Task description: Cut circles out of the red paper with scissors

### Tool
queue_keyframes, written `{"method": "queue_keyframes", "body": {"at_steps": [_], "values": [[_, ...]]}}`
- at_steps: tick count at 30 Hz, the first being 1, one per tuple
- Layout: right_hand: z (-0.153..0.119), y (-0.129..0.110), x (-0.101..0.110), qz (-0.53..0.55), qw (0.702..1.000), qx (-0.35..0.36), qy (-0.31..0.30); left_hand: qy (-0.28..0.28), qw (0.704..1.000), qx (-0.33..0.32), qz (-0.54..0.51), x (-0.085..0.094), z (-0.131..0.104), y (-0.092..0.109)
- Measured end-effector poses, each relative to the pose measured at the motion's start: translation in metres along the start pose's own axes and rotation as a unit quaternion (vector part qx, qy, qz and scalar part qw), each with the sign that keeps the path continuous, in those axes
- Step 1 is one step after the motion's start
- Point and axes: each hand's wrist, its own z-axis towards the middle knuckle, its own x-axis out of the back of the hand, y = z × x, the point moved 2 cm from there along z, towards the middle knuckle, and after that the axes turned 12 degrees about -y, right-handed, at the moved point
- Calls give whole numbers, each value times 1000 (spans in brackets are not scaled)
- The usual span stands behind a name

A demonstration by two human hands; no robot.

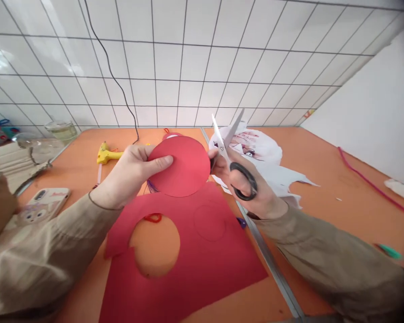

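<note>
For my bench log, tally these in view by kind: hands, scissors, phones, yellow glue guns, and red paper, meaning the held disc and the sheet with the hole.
Hands: 2, left hand and right hand
Scissors: 1 pair
Phone: 1
Yellow glue gun: 1
Red paper: 2, disc and sheet
Total: 7

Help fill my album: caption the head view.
Left hand holds a red paper disc; right hand holds open scissors.

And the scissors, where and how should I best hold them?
Take the scissors by the black handle loop, probably best from the near right side, where the right hand has them: the loop admits a digit, and the open blades point up, away from that hand.
</note>
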Motion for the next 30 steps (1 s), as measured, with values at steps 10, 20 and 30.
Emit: {"method": "queue_keyframes", "body": {"at_steps": [10, 20, 30], "values": [[14, 4, -5, -17, 990, -23, 136, -57, 988, 68, -124, -9, 5, -30], [13, 8, -3, 25, 991, -3, 129, -43, 976, 74, -202, -17, -1, -41], [8, 8, 5, -16, 1000, -7, -19, 20, 985, 97, -139, 4, 3, -32]]}}
